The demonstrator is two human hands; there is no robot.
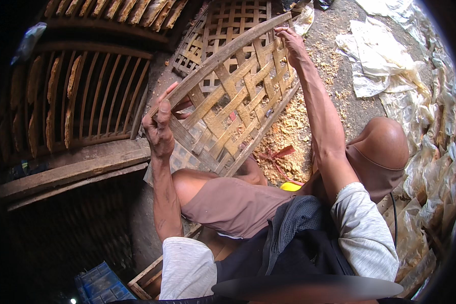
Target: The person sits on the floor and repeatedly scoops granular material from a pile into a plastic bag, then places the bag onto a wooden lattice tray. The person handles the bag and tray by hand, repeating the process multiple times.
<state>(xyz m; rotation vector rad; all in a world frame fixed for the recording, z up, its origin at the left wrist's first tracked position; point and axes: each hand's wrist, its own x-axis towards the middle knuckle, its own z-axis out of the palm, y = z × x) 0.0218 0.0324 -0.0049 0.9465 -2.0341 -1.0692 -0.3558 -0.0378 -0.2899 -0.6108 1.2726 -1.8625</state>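
Note:
A wooden-framed tray of woven bamboo strips (pixel 235 102) is held up and tilted over my lap, between both hands. My left hand (pixel 161 123) grips its frame at the lower left corner, thumb on the near side and fingers around behind. At the upper right corner, my right hand (pixel 290 41) holds the frame by its end. More woven bamboo trays (pixel 235 19) lie on the floor behind the held one. Yellowish crumbs (pixel 296 133) are heaped on the floor under and beside it, with a red strip of cloth or plastic (pixel 283 152) on top.
Slatted wooden racks (pixel 98 95) stand at the left, some holding flat, rough-edged slabs (pixel 73 76). A wooden beam (pixel 79 171) runs below them. Crumpled plastic sheets (pixel 380 57) lie at the right. A blue plastic crate (pixel 104 285) is at the bottom left.

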